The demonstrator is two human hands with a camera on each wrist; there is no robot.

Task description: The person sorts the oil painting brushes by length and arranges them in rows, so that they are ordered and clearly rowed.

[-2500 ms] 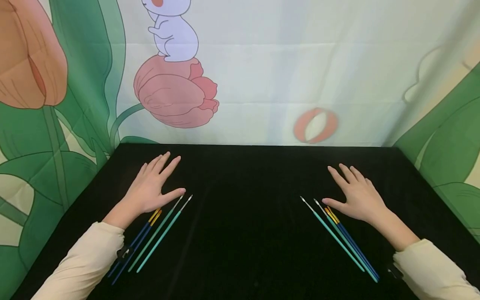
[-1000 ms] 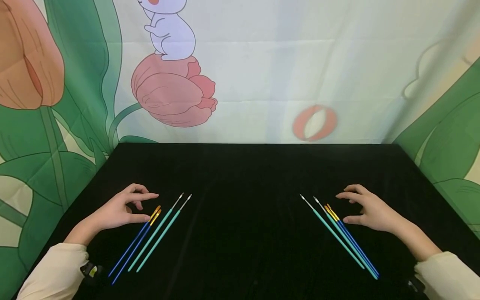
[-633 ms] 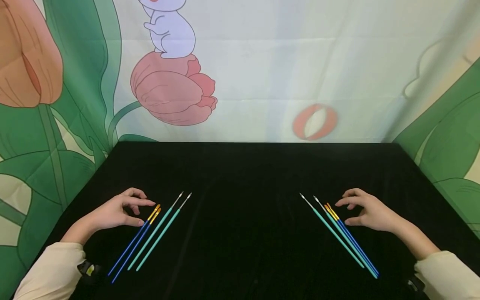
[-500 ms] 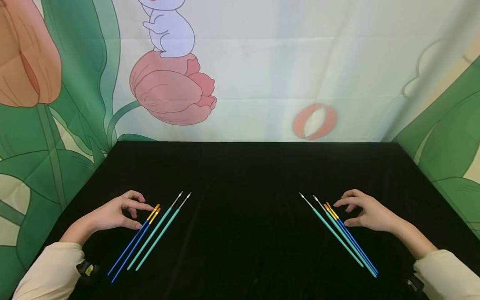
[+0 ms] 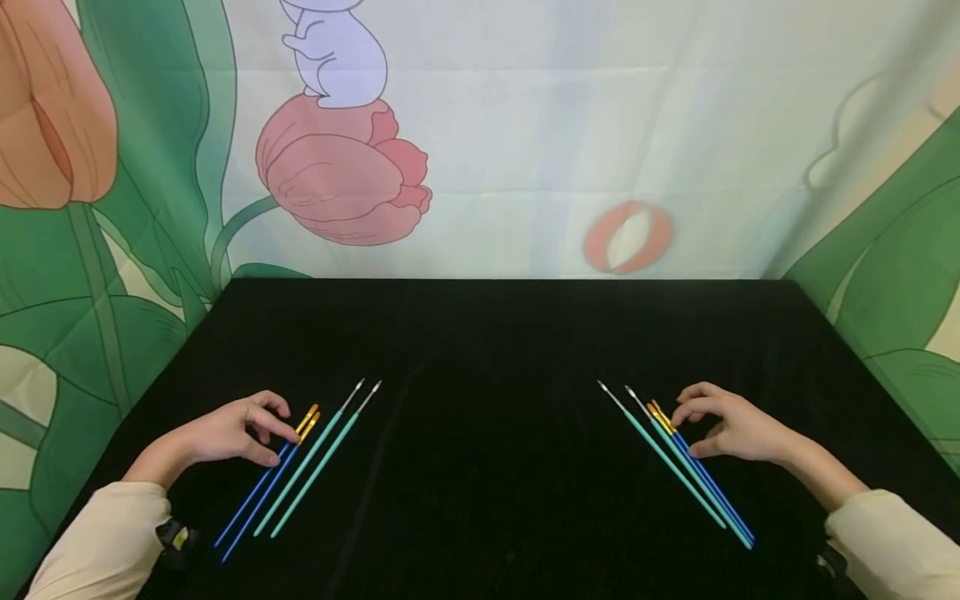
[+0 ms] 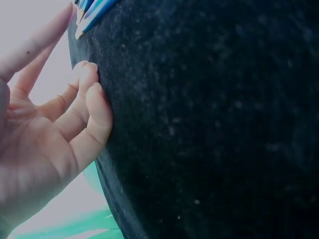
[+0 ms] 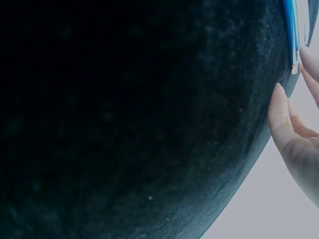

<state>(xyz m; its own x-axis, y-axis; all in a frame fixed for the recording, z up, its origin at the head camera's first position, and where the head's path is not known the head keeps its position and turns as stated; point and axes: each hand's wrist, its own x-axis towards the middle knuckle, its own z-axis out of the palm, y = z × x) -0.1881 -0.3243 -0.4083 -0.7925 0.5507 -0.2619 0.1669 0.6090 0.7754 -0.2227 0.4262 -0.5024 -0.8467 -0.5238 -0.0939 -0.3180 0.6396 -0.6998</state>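
Two blue-handled paintbrushes (image 5: 249, 500) with gold ferrules lie on the left of a black-covered table (image 5: 480, 467), beside two teal paintbrushes (image 5: 315, 475). Over the blue pair's upper handles and ferrules is my left hand (image 5: 231, 431), thumb and index fingertip apart, other fingers loosely bent. A similar set lies slanted on the right: teal paintbrushes (image 5: 673, 467) and blue paintbrushes (image 5: 718, 495) close together. My right hand (image 5: 738, 425) is at that blue pair's ferrules, index finger and thumb spread across them. The wrist views show fingers near the brush ends.
Behind the table hangs a printed cloth backdrop (image 5: 510, 158) with tulips and a rabbit; its sides reach down along both table edges. Each sleeved wrist carries a small black device, the left one (image 5: 177, 537) plainly seen.
Both hands first drew back from a spread pose over the table to the brushes' outer sides. Since then their fingers have lowered onto the blue paintbrushes' ferrule ends. The brushes lie unmoved.
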